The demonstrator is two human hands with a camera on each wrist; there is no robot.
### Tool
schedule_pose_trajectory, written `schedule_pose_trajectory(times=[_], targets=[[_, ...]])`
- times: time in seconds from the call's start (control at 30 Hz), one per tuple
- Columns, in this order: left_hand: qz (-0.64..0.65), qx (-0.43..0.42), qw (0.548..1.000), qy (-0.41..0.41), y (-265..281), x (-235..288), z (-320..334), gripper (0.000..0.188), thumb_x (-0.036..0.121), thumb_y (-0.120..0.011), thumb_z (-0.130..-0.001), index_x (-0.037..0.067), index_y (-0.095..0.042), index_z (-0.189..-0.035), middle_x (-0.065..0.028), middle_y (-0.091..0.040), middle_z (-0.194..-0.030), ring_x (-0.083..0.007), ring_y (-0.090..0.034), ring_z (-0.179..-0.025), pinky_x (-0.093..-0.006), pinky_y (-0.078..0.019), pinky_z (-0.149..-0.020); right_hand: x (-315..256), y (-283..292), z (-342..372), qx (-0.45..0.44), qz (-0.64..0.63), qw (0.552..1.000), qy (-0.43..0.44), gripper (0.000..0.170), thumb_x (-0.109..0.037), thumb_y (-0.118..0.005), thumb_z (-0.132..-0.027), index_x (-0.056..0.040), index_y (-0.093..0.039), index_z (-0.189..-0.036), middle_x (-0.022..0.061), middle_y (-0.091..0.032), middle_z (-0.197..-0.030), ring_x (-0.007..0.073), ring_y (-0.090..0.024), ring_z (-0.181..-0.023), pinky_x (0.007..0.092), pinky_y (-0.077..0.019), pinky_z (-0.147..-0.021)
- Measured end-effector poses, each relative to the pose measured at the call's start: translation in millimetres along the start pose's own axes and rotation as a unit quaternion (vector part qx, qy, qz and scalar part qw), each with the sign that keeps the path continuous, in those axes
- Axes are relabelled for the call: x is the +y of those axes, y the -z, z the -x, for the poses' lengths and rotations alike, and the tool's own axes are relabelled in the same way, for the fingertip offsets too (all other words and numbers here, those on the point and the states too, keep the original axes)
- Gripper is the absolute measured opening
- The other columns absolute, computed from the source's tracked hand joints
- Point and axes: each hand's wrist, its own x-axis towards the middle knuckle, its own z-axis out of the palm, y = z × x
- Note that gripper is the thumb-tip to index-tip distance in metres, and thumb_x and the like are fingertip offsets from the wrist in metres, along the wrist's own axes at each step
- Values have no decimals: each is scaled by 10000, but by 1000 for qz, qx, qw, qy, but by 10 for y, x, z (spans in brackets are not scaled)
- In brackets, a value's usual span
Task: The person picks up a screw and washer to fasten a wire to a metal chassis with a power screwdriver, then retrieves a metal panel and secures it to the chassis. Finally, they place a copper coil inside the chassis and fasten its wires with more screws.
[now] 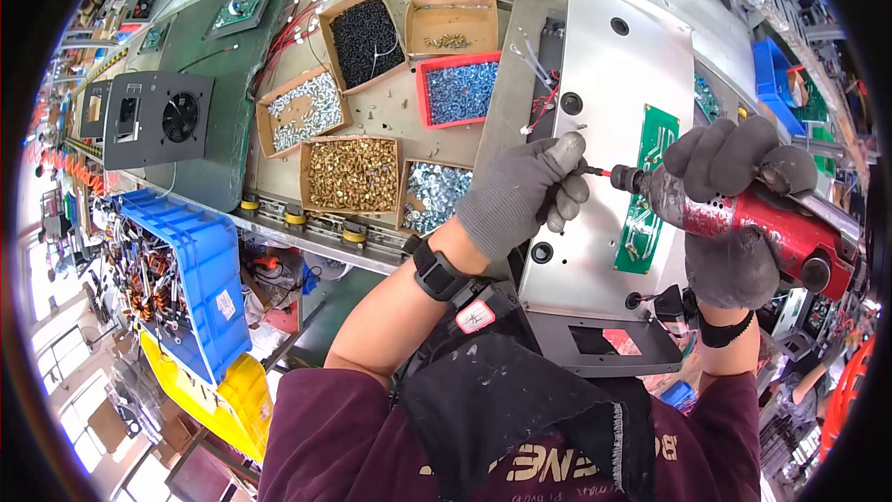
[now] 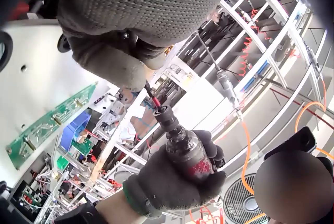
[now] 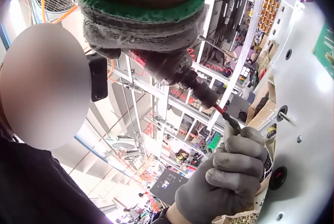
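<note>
A red air screwdriver [image 1: 790,240] lies in my gloved right hand [image 1: 732,265], fingers wrapped round its body. Its nose and bit [image 1: 605,173] point left at my gloved left hand [image 1: 516,195]. The left thumb and fingertips pinch the dark end of the bit, as the right wrist view also shows; any screw there is hidden. Below both hands is a silver metal panel [image 1: 595,56] with round black grommets. On its right part sits a long green circuit board [image 1: 636,232]. A thin metal pin [image 3: 283,113] stands up from one grommet in the right wrist view.
Left of the panel are boxes of black screws [image 1: 364,37], silver screws [image 1: 307,112], brass screws [image 1: 351,175] and a red tray [image 1: 427,98] of blue fasteners. A grey fan housing [image 1: 158,121] stands farther left. Blue [image 1: 218,288] and yellow [image 1: 246,400] bins stand lower left.
</note>
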Motion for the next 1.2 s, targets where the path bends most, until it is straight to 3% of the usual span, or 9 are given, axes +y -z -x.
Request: schedule_pose_trajectory(times=[0.3, 0.5, 0.6, 0.67, 0.7, 0.8, 0.97, 1.2], targets=[[-67, 40, 997, 6, -140, -35, 0, 524, 561, -504, -878, 62, -524, -719, -6, -468, -547, -74, -417, -408, -200, -319, -380, -57, -31, 36, 7, 9, 1000, -5, 314, -293, -664, -820, -174, -491, -1054, 16, -408, -796, 160, -439, -649, 352, -409, -633], [-93, -18, 995, 29, -48, -101, 35, 600, 625, -459, -861, 72, -533, -641, 11, -436, -470, -68, -392, -364, -190, -300, -368, -167, -117, 88, 4, -3, 1000, -15, 290, -297, -662, -831, -172, -466, -1004, 6, -408, -777, 148, -433, -636, 348, -422, -616], [-170, 28, 982, 80, 27, -111, 134, 629, 637, -433, -871, 59, -550, -652, 1, -466, -466, -68, -410, -362, -191, -302, -356, -252, -124, 203, 5, 7, 995, -104, 286, -295, -655, -842, -162, -456, -999, 9, -422, -769, 153, -456, -635, 337, -442, -597], [-238, 140, 960, 48, 205, -73, 228, 631, 625, -433, -882, 46, -560, -665, -16, -502, -484, -71, -433, -366, -192, -314, -347, -225, -169, 280, -25, -99, 982, -160, 292, -287, -655, -847, -149, -444, -994, 26, -463, -786, 162, -493, -648, 327, -467, -586], [-263, 161, 950, 35, 314, -108, 293, 606, 595, -448, -891, 38, -566, -685, -19, -509, -497, -73, -438, -371, -192, -331, -350, -146, -60, 277, -100, -92, 986, -100, 315, -275, -674, -835, -138, -436, -988, 54, -500, -816, 174, -530, -678, 328, -488, -592], [-255, 211, 943, 30, 449, -220, 419, 589, 585, -461, -891, 37, -566, -702, -21, -511, -502, -68, -440, -376, -194, -332, -350, -83, -169, 468, -115, -98, 976, -160, 327, -261, -688, -824, -135, -433, -985, 72, -512, -836, 179, -541, -702, 335, -495, -614], [-242, 223, 944, 20, 557, -368, 517, 559, 568, -464, -898, 42, -562, -738, -17, -517, -522, -61, -435, -381, -194, -333, -355, -28, -213, 518, -159, -91, 963, -199, 323, -241, -686, -817, -137, -437, -995, 68, -508, -842, 195, -547, -732, 382, -493, -722], [-236, 206, 949, 36, 647, -428, 550, 543, 560, -463, -902, 46, -563, -755, -15, -521, -527, -57, -435, -385, -193, -333, -355, 8, -313, 523, -197, -68, 963, -169, 311, -176, -693, -789, -129, -447, -972, 64, -521, -805, 199, -545, -713, 391, -495, -710]])
